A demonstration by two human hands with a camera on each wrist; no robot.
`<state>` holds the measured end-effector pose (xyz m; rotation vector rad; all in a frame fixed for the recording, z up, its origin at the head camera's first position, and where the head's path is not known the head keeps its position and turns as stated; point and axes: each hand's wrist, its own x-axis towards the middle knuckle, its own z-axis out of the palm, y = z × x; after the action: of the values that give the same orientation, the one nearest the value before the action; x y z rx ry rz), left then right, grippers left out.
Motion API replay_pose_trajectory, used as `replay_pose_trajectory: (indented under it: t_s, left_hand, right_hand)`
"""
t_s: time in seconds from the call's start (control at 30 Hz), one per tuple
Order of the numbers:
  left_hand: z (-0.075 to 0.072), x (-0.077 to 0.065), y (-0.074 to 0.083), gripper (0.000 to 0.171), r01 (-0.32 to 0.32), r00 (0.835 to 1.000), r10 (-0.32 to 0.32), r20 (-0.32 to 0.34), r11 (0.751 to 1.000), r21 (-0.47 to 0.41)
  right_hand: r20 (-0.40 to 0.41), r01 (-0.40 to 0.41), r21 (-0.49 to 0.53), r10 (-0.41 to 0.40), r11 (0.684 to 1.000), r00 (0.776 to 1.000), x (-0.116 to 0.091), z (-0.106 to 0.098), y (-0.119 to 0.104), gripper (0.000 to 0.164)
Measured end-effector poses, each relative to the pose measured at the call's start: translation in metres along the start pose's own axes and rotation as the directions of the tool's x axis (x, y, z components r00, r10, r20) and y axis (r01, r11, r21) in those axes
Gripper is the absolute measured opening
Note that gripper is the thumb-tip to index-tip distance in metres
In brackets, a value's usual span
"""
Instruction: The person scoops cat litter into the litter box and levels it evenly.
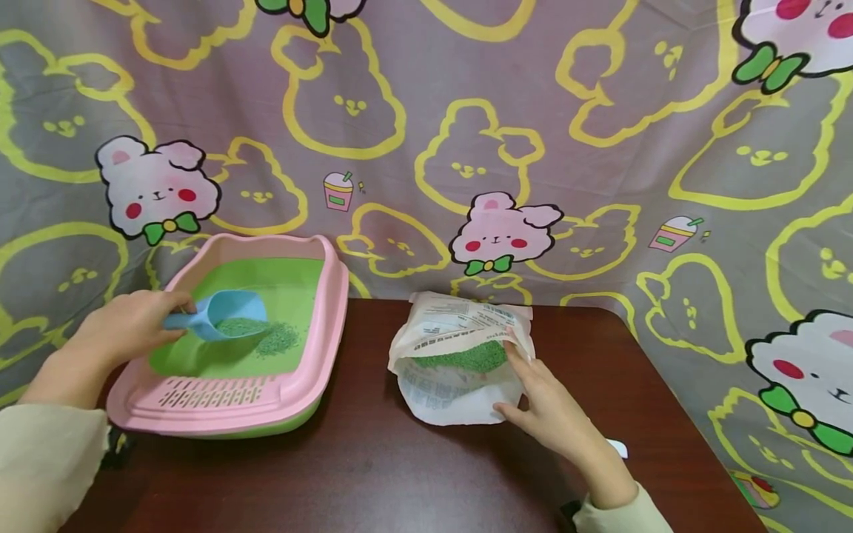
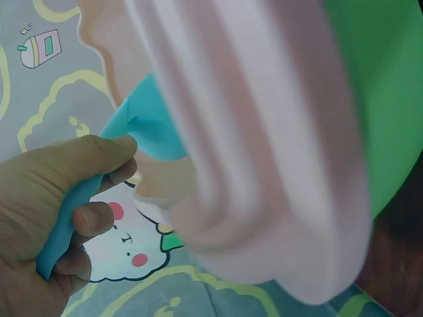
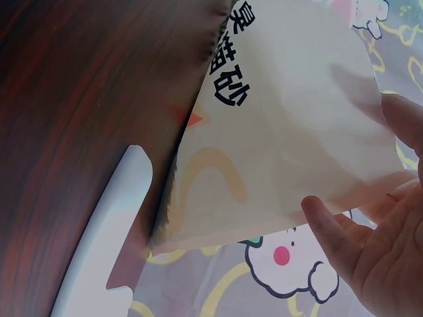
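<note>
Clock read off the head view. Litter box [image 1: 329, 333] at about 8 o'clock on the table [image 1: 400, 474], pink rim, green base; blue scoop [image 1: 240, 302] over its inside, mouth toward 3 o'clock, green granules in it, small granule heap [image 1: 278, 339] on the floor of the box just beside the scoop's lip; can't tell if lip and heap touch. Left hand [image 1: 136, 318], near 9 o'clock, has fingers curled round the scoop handle, thumb along the top, per left wrist view. Paper bag [image 1: 433, 403] between 5 and 6 o'clock, mouth gaping toward the person, bag granules [image 1: 469, 358] showing inside. Right hand [image 1: 553, 407], between 4 and 5, at the bag's right edge: thumb and forefinger spread well apart, no pinch visible, other fingers partly hidden so can't tell how they bear on the paper. White item [image 1: 618, 448] at 4 o'clock, mostly behind the right forearm, can't identify. Step, my read: emptying scooped granules into the box, partly done, since some lie out and some sit in the scoop. Next move probably calls for tipping the lip down toward 3 o'clock to shed the remainder, right hand steadying the bag mouth for another scoop
</note>
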<state>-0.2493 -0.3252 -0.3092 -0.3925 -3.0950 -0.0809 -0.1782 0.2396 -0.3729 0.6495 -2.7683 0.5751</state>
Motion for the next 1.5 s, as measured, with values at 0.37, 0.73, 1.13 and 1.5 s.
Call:
replay_pose_trajectory:
  t_s: [0.37, 0.73, 1.13, 1.5]
  left_hand:
    - [-0.012, -0.004, 0.005, 0.027, 0.014, 1.0, -0.015, 0.014, 0.998, 0.06]
    - [-0.023, -0.008, 0.003, 0.028, 0.079, 0.997, -0.08, 0.016, 0.994, 0.078]
    - [-0.025, -0.024, 0.004, 0.025, 0.027, 0.997, -0.025, -0.072, 0.999, 0.032]
    - [-0.034, -0.039, 0.015, 0.029, 0.037, 0.986, -0.033, -0.166, 0.999, 0.022]
  right_hand:
    - [-0.002, 0.004, -0.01, -0.004, 1.0, 1.0, 0.002, 0.0, -0.001, 0.09]
    - [0.001, 0.01, -0.007, -0.01, 1.0, 1.0, 0.003, 0.0, -0.001, 0.09]
    - [0.008, 0.004, 0.002, -0.004, 1.0, 1.0, 0.004, 0.0, 0.0, 0.089]
    - [0.0, 0.006, 0.002, -0.006, 1.0, 1.0, 0.003, 0.001, 0.0, 0.089]
